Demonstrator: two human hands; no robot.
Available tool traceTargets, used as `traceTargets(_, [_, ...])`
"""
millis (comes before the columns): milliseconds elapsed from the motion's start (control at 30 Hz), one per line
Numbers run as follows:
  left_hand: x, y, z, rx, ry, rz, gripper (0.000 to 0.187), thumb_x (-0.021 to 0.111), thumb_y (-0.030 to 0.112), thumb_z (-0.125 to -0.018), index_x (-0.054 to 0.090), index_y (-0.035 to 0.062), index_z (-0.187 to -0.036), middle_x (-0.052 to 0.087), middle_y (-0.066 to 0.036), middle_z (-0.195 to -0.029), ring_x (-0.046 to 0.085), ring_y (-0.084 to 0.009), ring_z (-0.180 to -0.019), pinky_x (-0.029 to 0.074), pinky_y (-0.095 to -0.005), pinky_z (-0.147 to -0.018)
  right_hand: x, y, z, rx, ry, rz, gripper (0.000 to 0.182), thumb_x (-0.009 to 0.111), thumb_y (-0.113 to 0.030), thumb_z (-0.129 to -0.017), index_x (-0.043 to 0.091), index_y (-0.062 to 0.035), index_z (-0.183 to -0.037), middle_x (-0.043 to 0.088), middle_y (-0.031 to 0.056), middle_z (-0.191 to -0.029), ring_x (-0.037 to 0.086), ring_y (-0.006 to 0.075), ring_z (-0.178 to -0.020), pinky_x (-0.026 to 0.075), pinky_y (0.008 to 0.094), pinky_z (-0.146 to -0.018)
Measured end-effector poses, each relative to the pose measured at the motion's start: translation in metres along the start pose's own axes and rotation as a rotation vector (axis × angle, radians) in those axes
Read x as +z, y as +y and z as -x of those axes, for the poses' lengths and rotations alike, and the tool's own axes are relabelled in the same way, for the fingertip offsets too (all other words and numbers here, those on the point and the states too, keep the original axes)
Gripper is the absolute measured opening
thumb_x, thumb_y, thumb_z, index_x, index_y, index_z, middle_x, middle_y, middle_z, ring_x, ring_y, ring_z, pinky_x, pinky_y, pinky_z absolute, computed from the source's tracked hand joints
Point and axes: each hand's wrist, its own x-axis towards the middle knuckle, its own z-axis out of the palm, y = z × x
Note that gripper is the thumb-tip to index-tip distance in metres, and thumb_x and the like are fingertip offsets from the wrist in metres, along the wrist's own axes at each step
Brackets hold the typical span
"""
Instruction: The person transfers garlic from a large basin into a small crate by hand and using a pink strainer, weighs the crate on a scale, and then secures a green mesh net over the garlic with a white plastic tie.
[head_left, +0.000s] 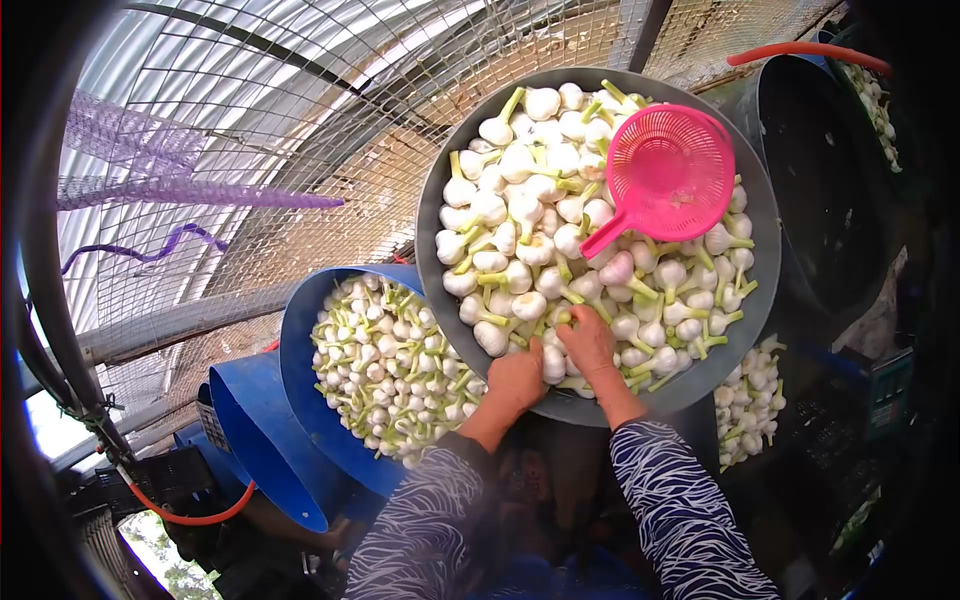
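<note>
A wide grey basin (770, 250) is heaped with white garlic bulbs (517, 162) that have short green stems. At its near edge my left hand (517, 378) is closed beside a bulb; what its fingers hold, if anything, is hidden. Just to the right, my right hand (588, 342) reaches onto the bulbs with its fingers bent down and pressed together, their tips hidden among the garlic. On top of the heap at the upper right lies a pink plastic strainer (672, 170), its handle pointing to the lower left.
Left of the basin, a blue barrel (300, 345) holds many smaller bulbs, with another blue barrel (265, 440) beside it. A dark barrel (820, 190) stands at the right. More garlic (750, 405) lies below the basin's right side. Wire mesh (330, 110) and purple netting (200, 192) are behind.
</note>
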Motion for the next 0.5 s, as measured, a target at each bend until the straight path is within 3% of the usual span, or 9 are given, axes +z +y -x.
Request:
traceTargets(33, [-0.015, -0.002, 0.008, 0.002, 0.001, 0.006, 0.044, 0.060, 0.017, -0.070, 0.042, 0.0029, -0.107, 0.064, -0.017, -0.075, 0.063, -0.0334, -0.070, 0.050, -0.0428, -0.062, -0.014, -0.001, -0.005, -0.001, -0.001, 0.007, 0.025, 0.056, -0.023, -0.073, 0.061, -0.0080, -0.092, 0.059, 0.0145, -0.085, 0.060, 0.0289, -0.079, 0.047, 0.0401, -0.068])
traceTargets(100, [-0.044, -0.016, 0.020, 0.022, 0.223, 0.153, 0.040, 0.060, 0.013, -0.069, 0.047, 0.0100, -0.106, 0.063, -0.017, -0.074, 0.063, -0.0322, -0.071, 0.050, -0.0422, -0.062, -0.039, -0.003, -0.019, 0.549, -0.231, -0.770, 0.029, 0.054, -0.026, -0.074, 0.059, -0.0064, -0.095, 0.061, 0.0153, -0.084, 0.060, 0.0306, -0.080, 0.046, 0.0383, -0.072])
traceTargets(133, [-0.053, -0.025, 0.013, -0.007, 0.453, 0.310, 0.036, 0.061, 0.012, -0.068, 0.053, 0.0158, -0.104, 0.063, -0.015, -0.074, 0.063, -0.0326, -0.073, 0.049, -0.0407, -0.064, -0.038, 0.000, -0.027, 0.547, -0.233, -0.776, 0.029, 0.054, -0.026, -0.074, 0.059, -0.0064, -0.095, 0.061, 0.0153, -0.084, 0.060, 0.0306, -0.080, 0.046, 0.0383, -0.072])
traceTargets(200, [-0.075, -0.050, -0.020, 0.030, 0.735, 0.722, 0.025, 0.064, 0.015, -0.069, 0.062, 0.0129, -0.095, 0.064, -0.014, -0.079, 0.062, -0.0340, -0.077, 0.048, -0.0397, -0.067, -0.033, 0.008, -0.030, 0.253, -0.253, -0.557, 0.033, 0.054, -0.028, -0.075, 0.057, -0.0051, -0.098, 0.061, 0.0163, -0.087, 0.059, 0.0318, -0.082, 0.046, 0.0377, -0.074])
traceTargets(267, [-0.097, -0.075, -0.070, -0.123, 0.788, 0.454, 0.023, 0.066, 0.017, -0.070, 0.061, 0.0063, -0.089, 0.064, -0.014, -0.082, 0.060, -0.0360, -0.078, 0.048, -0.0416, -0.069, -0.020, -0.001, -0.028, 0.244, -0.297, -0.444, 0.034, 0.054, -0.028, -0.075, 0.057, -0.0050, -0.100, 0.061, 0.0172, -0.088, 0.058, 0.0324, -0.084, 0.045, 0.0381, -0.075])
traceTargets(333, [-0.122, -0.070, -0.097, -0.207, 0.669, 0.266, 0.026, 0.062, 0.017, -0.073, 0.059, 0.0040, -0.094, 0.056, -0.018, -0.101, 0.059, -0.0363, -0.086, 0.047, -0.0427, -0.075, -0.009, -0.012, -0.019, 0.249, -0.342, -0.325, 0.036, 0.054, -0.029, -0.075, 0.056, -0.0048, -0.101, 0.061, 0.0181, -0.090, 0.058, 0.0331, -0.086, 0.045, 0.0386, -0.076])
traceTargets(433, [-0.121, -0.060, -0.126, -0.348, 0.617, 0.121, 0.028, 0.059, 0.016, -0.073, 0.058, 0.0046, -0.099, 0.059, -0.018, -0.100, 0.060, -0.0367, -0.088, 0.048, -0.0441, -0.075, -0.001, -0.037, -0.006, 0.193, -0.241, -0.007, 0.057, 0.067, -0.036, -0.069, 0.053, -0.0026, -0.113, 0.062, 0.0180, -0.096, 0.059, 0.0294, -0.090, 0.045, 0.0375, -0.078])
traceTargets(467, [-0.119, -0.062, -0.127, -0.350, 0.611, 0.119, 0.028, 0.059, 0.016, -0.073, 0.058, 0.0046, -0.099, 0.059, -0.018, -0.100, 0.060, -0.0367, -0.088, 0.048, -0.0441, -0.075, 0.002, -0.043, -0.007, 0.270, -0.288, 0.019, 0.070, 0.071, -0.039, -0.064, 0.049, -0.0030, -0.119, 0.060, 0.0185, -0.105, 0.057, 0.0313, -0.099, 0.045, 0.0396, -0.082])
traceTargets(500, [-0.118, -0.064, -0.130, -0.345, 0.529, 0.130, 0.028, 0.059, 0.015, -0.073, 0.059, 0.0045, -0.099, 0.060, -0.019, -0.097, 0.060, -0.0367, -0.088, 0.048, -0.0444, -0.075, 0.005, -0.051, -0.009, 0.274, -0.288, 0.014, 0.070, 0.071, -0.039, -0.064, 0.049, -0.0030, -0.119, 0.060, 0.0185, -0.105, 0.057, 0.0313, -0.099, 0.045, 0.0396, -0.082])
